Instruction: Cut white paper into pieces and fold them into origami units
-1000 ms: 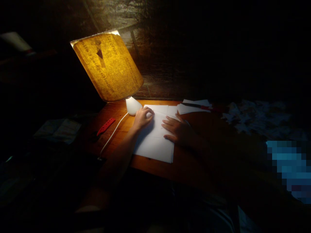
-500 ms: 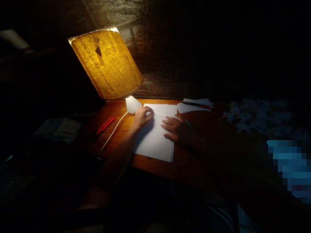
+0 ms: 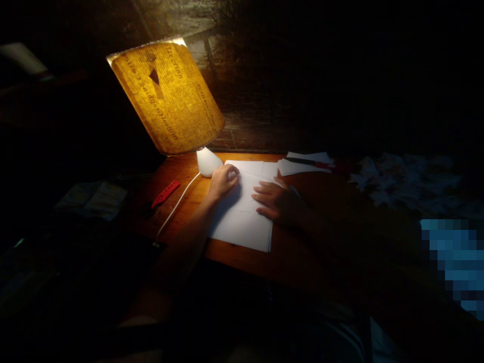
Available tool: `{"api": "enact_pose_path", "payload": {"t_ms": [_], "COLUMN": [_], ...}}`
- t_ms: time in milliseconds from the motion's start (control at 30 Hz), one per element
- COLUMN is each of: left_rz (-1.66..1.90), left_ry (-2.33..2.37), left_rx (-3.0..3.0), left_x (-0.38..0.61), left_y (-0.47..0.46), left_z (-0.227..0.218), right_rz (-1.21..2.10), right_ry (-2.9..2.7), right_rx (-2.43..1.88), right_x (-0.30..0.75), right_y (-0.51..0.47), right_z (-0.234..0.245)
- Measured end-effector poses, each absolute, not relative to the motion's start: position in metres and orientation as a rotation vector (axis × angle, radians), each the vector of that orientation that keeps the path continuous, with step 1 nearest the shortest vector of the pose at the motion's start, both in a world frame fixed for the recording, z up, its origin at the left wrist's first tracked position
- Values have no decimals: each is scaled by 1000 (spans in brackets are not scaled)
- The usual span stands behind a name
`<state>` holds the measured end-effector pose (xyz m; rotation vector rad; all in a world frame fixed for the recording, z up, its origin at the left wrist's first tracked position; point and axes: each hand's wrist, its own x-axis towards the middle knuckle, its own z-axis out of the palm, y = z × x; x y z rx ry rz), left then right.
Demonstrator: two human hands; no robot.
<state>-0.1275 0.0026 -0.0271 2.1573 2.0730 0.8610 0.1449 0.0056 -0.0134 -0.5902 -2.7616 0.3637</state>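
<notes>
Can't tell grip of left hand [image 3: 224, 181], curled tighter than before over white paper [image 3: 242, 229]; see right hand [image 3: 275, 200] spread out, half in dark.

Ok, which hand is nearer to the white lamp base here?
Left. The left hand is close beside the lamp base, over the paper's left side; the right hand is farther away, at the paper's right side.

Lamp [image 3: 170, 101] lights paper [image 3: 242, 229]; beyond, near-black dimness, blurred edges.
</notes>
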Motion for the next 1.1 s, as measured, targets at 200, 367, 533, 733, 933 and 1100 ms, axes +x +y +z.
{"api": "enact_pose_path", "payload": {"t_ms": [200, 367, 533, 733, 933, 1100], "left_rz": [876, 858, 848, 860, 867, 846], "left_ry": [2041, 2040, 2036, 2029, 2021, 2021], "left_rx": [2170, 2160, 2146, 2123, 2125, 2116], "left_x": [-126, -124, -124, -123, -122, -120], "left_y": [3, 1, 0, 1, -1, -2], "left_z": [-28, -26, -24, -25, -24, -21], "right_rz": [362, 342, 377, 359, 350, 317], "right_ry": [-2766, -2777, -2762, -2768, -2741, -2715], "right_rx": [-561, -560, -564, -548, -524, -504], "right_x": [145, 145, 145, 145, 145, 145], "right_y": [7, 8, 8, 7, 8, 10], "right_z": [-16, -17, -17, -16, -21, -25]}}
